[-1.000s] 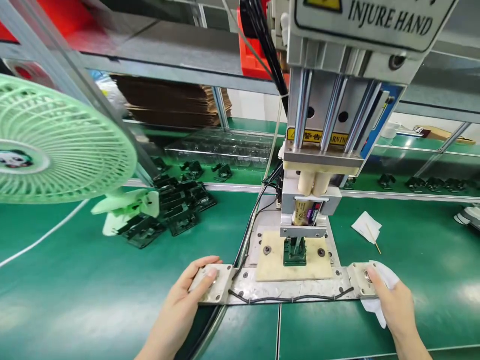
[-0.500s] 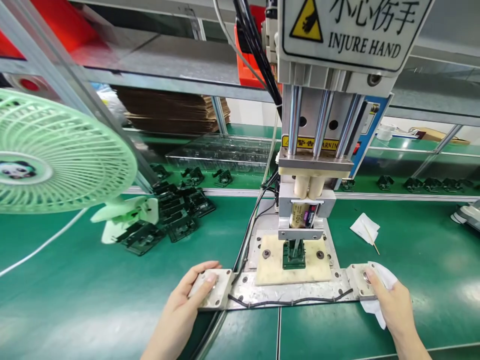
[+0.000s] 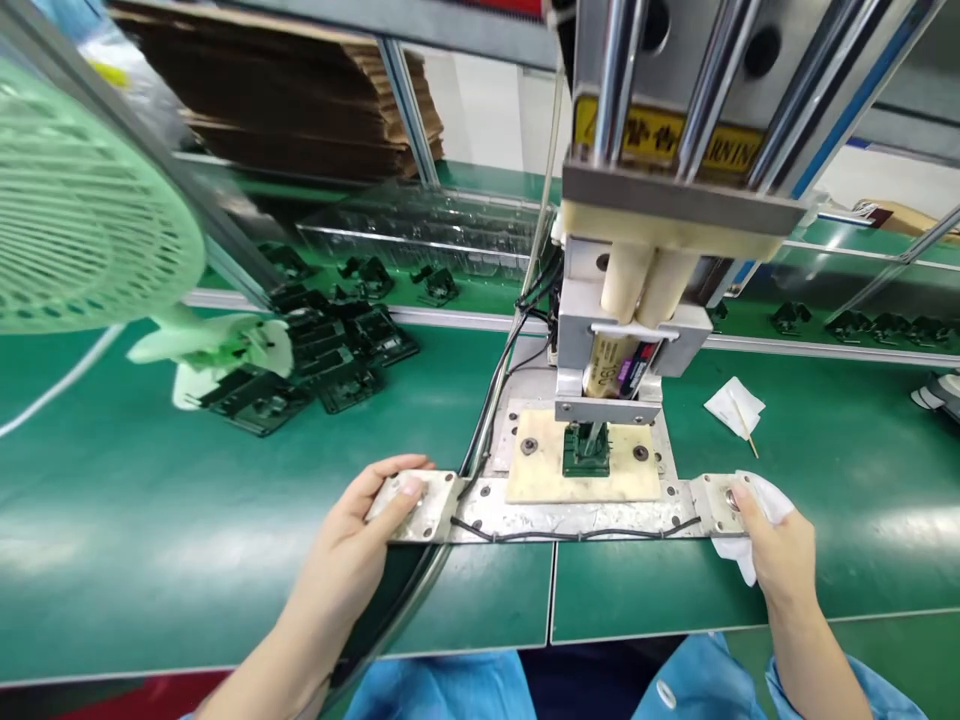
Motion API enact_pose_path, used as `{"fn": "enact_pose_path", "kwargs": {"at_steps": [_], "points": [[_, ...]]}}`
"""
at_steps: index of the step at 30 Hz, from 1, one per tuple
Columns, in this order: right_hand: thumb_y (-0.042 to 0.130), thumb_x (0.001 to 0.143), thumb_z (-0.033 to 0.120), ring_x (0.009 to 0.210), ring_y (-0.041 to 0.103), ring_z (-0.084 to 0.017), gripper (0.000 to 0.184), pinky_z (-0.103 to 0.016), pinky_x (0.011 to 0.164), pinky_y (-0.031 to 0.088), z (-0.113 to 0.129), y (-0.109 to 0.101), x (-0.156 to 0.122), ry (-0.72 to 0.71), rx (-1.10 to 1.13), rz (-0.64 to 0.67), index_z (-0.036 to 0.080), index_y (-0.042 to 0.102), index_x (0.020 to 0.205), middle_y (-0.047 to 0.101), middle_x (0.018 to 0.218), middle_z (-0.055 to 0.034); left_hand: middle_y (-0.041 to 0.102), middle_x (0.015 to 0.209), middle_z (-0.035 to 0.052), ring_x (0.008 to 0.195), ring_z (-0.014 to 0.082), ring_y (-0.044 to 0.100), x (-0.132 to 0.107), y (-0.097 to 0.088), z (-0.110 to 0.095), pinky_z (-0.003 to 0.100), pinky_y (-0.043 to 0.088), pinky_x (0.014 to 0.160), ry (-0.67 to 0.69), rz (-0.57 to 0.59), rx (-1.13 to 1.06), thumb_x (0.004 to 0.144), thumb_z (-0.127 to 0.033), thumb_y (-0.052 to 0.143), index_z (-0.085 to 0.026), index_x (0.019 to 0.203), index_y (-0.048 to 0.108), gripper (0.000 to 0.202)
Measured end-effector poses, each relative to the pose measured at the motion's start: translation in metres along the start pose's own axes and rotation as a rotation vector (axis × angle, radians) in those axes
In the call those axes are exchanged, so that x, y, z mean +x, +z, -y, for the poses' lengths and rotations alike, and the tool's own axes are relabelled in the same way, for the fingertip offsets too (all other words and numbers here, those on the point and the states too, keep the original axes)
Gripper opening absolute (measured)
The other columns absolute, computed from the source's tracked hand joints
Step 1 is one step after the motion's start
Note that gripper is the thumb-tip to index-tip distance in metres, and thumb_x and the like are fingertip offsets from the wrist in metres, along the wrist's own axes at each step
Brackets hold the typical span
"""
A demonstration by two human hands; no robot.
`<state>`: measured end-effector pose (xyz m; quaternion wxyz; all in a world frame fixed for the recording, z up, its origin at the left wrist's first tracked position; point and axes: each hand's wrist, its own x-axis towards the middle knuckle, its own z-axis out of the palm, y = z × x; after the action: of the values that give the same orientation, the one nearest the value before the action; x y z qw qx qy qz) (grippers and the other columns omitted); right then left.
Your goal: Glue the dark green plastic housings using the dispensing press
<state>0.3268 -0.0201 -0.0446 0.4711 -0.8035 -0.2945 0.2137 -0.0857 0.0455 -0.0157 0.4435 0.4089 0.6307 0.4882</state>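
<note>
My left hand (image 3: 341, 545) is wrapped round the left button block (image 3: 442, 500) of a bench press (image 3: 682, 210), thumb lying on its top. At the other end, my right hand (image 3: 784, 550) grips the right button block (image 3: 712, 500), with the thumb on its round metal button. A white cloth (image 3: 765, 500) is pinched between that hand and the block. Between the hands, a small dark green plastic part (image 3: 581, 460) sits on the cream fixture plate (image 3: 540, 480). Batteries (image 3: 611, 365) stand in the holder above it, under two cream pushers (image 3: 626, 280).
Several dark plastic parts (image 3: 341, 380) are heaped at left beside a green fan (image 3: 97, 200). Behind them stands a clear tray (image 3: 427, 230). A white tissue with a thin stick (image 3: 735, 410) lies at right. Black cables (image 3: 487, 420) run down left of the press.
The view has tilted downward and come closer, so the blue clothing and bench edge now show. Both hands keep their hold on the button blocks.
</note>
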Motion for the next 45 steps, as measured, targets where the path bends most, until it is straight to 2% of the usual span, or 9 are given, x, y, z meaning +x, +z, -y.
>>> {"fn": "enact_pose_path", "kwargs": {"at_steps": [6, 22, 26, 29, 32, 37, 39, 41, 45], "points": [[0.076, 0.060, 0.068, 0.100, 0.067, -0.036, 0.065, -0.046, 0.090, 0.049, 0.001, -0.002, -0.003, -0.036, 0.015, -0.043, 0.016, 0.077, 0.099, 0.075, 0.097, -0.0114, 0.069, 0.102, -0.0018, 0.079, 0.0114, 0.059, -0.006, 0.007, -0.009, 0.013, 0.048, 0.067, -0.115, 0.020, -0.146, 0.058, -0.059, 0.087, -0.025, 0.101, 0.068, 0.059], [0.078, 0.063, 0.065, 0.095, 0.068, -0.035, 0.061, -0.044, 0.085, 0.051, 0.002, -0.004, -0.005, -0.051, 0.043, -0.060, 0.015, 0.077, 0.098, 0.075, 0.091, -0.0098, 0.068, 0.107, 0.0007, 0.082, 0.0133, 0.059, -0.007, 0.006, -0.004, 0.016, 0.048, 0.069, -0.074, 0.005, -0.138, 0.065, -0.054, 0.085, -0.025, 0.103, 0.068, 0.051], [0.077, 0.065, 0.065, 0.094, 0.068, -0.034, 0.061, -0.041, 0.082, 0.052, 0.003, -0.004, -0.007, -0.048, 0.019, -0.056, 0.015, 0.077, 0.099, 0.075, 0.091, -0.0098, 0.068, 0.098, 0.0007, 0.080, 0.0176, 0.058, -0.011, 0.000, -0.020, 0.022, 0.045, 0.067, 0.009, 0.033, 0.235, 0.078, -0.056, 0.070, -0.026, 0.115, 0.066, 0.048], [0.078, 0.066, 0.065, 0.094, 0.068, -0.033, 0.062, -0.040, 0.080, 0.053, 0.002, -0.004, -0.006, -0.050, 0.020, -0.038, 0.014, 0.076, 0.101, 0.075, 0.091, -0.0095, 0.067, 0.113, 0.0023, 0.098, 0.0247, 0.061, -0.013, 0.004, -0.047, 0.029, 0.047, 0.084, 0.239, -0.007, 0.587, 0.082, -0.054, 0.063, -0.026, 0.121, 0.063, 0.047], [0.078, 0.065, 0.066, 0.093, 0.068, -0.033, 0.063, -0.040, 0.080, 0.053, -0.001, -0.004, -0.006, -0.028, 0.014, -0.038, 0.015, 0.076, 0.103, 0.075, 0.090, -0.0088, 0.064, 0.128, 0.0060, 0.120, 0.0304, 0.057, -0.008, 0.024, -0.072, 0.039, 0.042, 0.105, 0.418, 0.183, 0.628, 0.080, -0.055, 0.065, -0.023, 0.124, 0.060, 0.054], [0.077, 0.064, 0.067, 0.092, 0.069, -0.034, 0.066, -0.040, 0.077, 0.054, -0.002, -0.005, -0.005, -0.034, -0.004, -0.037, 0.013, 0.076, 0.103, 0.075, 0.090, -0.0103, 0.051, 0.148, 0.0148, 0.133, 0.0353, 0.050, 0.012, 0.082, -0.085, 0.048, 0.040, 0.112, 0.333, 0.608, 0.559, 0.058, -0.053, 0.085, -0.017, 0.142, 0.045, 0.099], [0.076, 0.066, 0.067, 0.091, 0.069, -0.034, 0.065, -0.040, 0.077, 0.054, -0.002, -0.005, -0.005, -0.061, -0.015, -0.031, 0.013, 0.076, 0.102, 0.075, 0.091, -0.0109, 0.058, 0.138, 0.0169, 0.128, 0.0362, 0.055, 0.019, 0.101, -0.083, 0.050, 0.044, 0.109, 0.304, 0.697, 0.514, 0.058, -0.047, 0.086, -0.016, 0.134, 0.051, 0.090], [0.076, 0.066, 0.066, 0.090, 0.070, -0.034, 0.063, -0.040, 0.077, 0.054, -0.002, -0.005, -0.005, -0.075, -0.019, -0.025, 0.013, 0.076, 0.101, 0.075, 0.089, -0.0105, 0.067, 0.123, 0.0160, 0.118, 0.0341, 0.062, 0.023, 0.112, -0.082, 0.050, 0.048, 0.104, 0.285, 0.760, 0.397, 0.063, -0.038, 0.084, -0.015, 0.119, 0.060, 0.066], [0.076, 0.065, 0.066, 0.089, 0.069, -0.033, 0.062, -0.040, 0.078, 0.054, 0.003, -0.004, -0.006, -0.050, 0.004, -0.007, 0.015, 0.077, 0.099, 0.075, 0.084, -0.0088, 0.072, 0.112, 0.0114, 0.110, 0.0280, 0.067, 0.025, 0.116, -0.088, 0.047, 0.049, 0.104, 0.145, 0.868, 0.138, 0.067, -0.029, 0.081, -0.016, 0.105, 0.065, 0.044]]}}
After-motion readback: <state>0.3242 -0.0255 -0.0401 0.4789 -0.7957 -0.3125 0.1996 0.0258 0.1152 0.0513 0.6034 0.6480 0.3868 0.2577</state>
